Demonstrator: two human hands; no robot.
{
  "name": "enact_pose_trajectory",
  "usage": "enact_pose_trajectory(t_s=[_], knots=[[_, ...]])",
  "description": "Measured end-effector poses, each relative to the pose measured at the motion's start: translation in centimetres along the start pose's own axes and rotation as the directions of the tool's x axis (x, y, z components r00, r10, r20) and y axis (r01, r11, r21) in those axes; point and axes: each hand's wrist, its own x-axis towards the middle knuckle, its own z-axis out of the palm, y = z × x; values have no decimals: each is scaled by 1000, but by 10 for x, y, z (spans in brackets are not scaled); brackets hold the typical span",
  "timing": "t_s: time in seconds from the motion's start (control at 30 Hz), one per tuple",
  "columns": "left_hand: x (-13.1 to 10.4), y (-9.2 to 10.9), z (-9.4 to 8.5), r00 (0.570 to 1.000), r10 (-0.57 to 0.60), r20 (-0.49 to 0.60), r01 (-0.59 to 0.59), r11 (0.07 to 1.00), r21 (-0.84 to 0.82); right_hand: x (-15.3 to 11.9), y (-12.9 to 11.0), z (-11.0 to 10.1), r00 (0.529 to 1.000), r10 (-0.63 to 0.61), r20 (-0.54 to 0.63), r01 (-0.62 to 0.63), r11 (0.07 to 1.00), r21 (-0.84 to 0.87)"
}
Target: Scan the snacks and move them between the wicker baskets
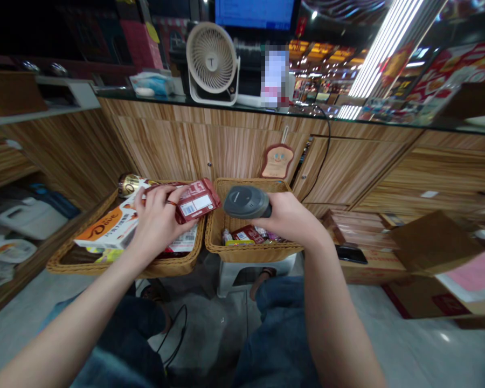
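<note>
My left hand point(159, 218) grips a dark red snack packet point(198, 200), its white label and barcode facing up, above the inner side of the left wicker basket point(64, 267). In that basket lie a white and orange Dove box point(107, 226), a brown and gold container point(129, 185) and other packages, partly covered by my hand and arm. My right hand point(289, 215) is closed around a dark grey barcode scanner point(246, 201), held over the right wicker basket point(250, 252). The scanner's head points left towards the packet. Inside the right basket are several small packages point(248, 234).
A white stool point(226, 280) supports the right basket. Behind stands a wooden counter point(165, 140) with a white fan point(212, 62) on it. Cardboard boxes point(424, 291) and a phone point(351, 254) are at right; a white jug point(34, 218) is on the left shelf. A cable point(181, 339) trails on the floor.
</note>
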Motion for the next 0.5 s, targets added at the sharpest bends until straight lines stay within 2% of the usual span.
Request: enact_pose_trajectory(t_s=[0.13,0.23,0.37,0.43,0.5], knots=[[-18,-13,-17,993,-114,-22,115,993,33,-6,11,-5,999,20,-40,-22,999,-44],[-23,-17,-22,996,-86,-28,87,995,42,-13,20,-13,998,19,-61,-21,1000,-24],[-6,-4,-16,994,93,53,-90,994,-60,-25,35,-15,992,49,-118,-48,999,9],[9,12,-7,967,227,116,-210,967,-142,-30,43,-10,979,88,-182,-85,996,21],[25,32,4,914,363,180,-324,922,-212,-34,52,-1,946,143,-291,-140,990,31]])
